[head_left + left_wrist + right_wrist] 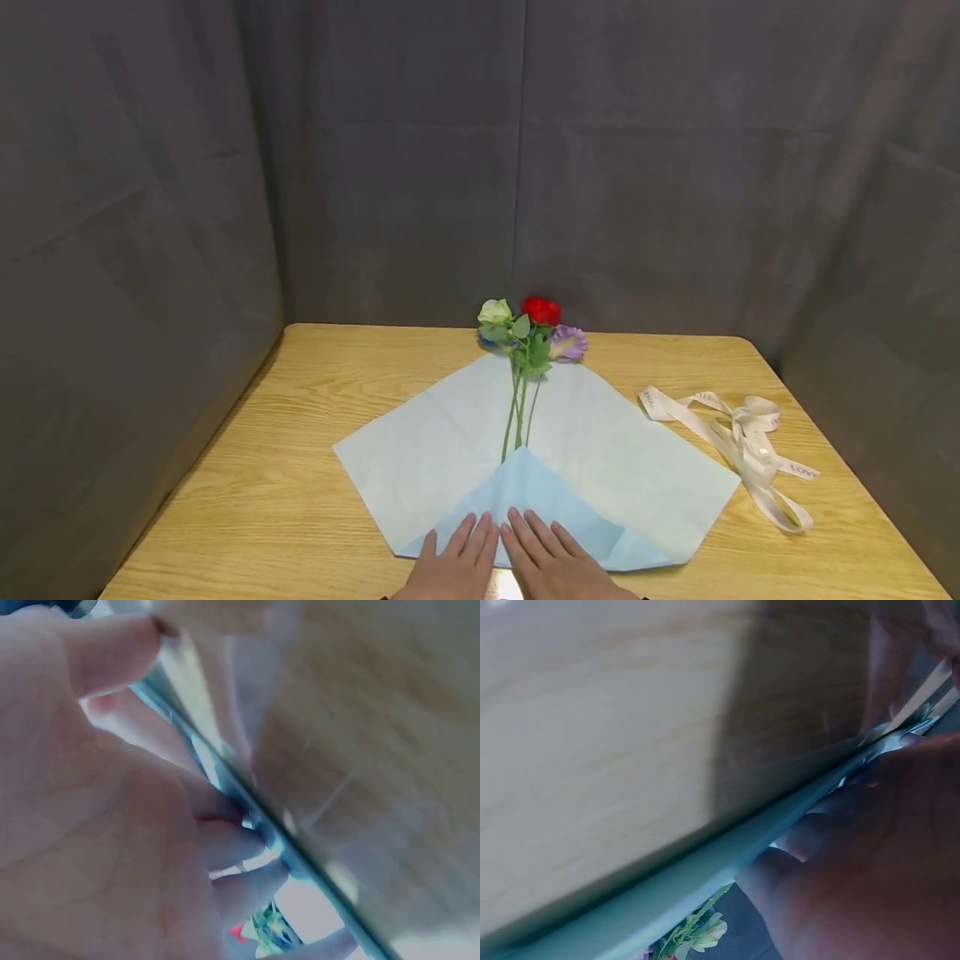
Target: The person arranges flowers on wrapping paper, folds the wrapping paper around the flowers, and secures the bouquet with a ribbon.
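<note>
Side by side at the near edge of a sheet of wrapping paper (427, 442), my left hand (453, 562) and right hand (553, 562) lie with fingers straight, pointing away from me. Their fingers rest on a pale blue flap (522, 487) folded up from the near corner. It covers the lower stems (522, 408) of several flowers laid on the sheet. Beyond the far corner are a white rose (495, 312), a red flower (542, 310) and a purple flower (568, 342). In the right wrist view, the folded edge (667, 907) runs along under my fingers.
A loosely tangled cream ribbon (753, 454) with printed lettering lies right of the paper, one end close to its right edge. All sits on a wooden table (247, 467). Dark grey cloth (405, 200) hangs behind the table and along both sides.
</note>
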`<state>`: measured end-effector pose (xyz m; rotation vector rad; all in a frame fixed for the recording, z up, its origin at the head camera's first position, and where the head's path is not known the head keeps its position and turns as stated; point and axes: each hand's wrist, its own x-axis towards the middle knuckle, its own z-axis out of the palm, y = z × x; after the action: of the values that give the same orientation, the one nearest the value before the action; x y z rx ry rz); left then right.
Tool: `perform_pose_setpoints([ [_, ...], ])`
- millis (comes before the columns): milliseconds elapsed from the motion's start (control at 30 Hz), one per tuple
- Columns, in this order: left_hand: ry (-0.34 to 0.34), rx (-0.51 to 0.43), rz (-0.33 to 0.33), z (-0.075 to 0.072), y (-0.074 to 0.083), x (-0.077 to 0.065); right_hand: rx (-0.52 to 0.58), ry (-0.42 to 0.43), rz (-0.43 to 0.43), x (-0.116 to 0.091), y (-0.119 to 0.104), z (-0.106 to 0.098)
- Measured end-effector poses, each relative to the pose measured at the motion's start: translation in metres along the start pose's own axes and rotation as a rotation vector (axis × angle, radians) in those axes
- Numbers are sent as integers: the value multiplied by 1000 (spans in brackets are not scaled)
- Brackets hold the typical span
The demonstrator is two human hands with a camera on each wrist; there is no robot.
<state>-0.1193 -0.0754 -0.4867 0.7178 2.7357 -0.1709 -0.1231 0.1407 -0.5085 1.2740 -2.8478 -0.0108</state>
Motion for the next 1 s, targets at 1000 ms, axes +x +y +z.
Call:
perform_pose_setpoints([
  [1000, 771, 257, -282, -19, -34, -15, 35, -22, -10, 2, 0, -5],
])
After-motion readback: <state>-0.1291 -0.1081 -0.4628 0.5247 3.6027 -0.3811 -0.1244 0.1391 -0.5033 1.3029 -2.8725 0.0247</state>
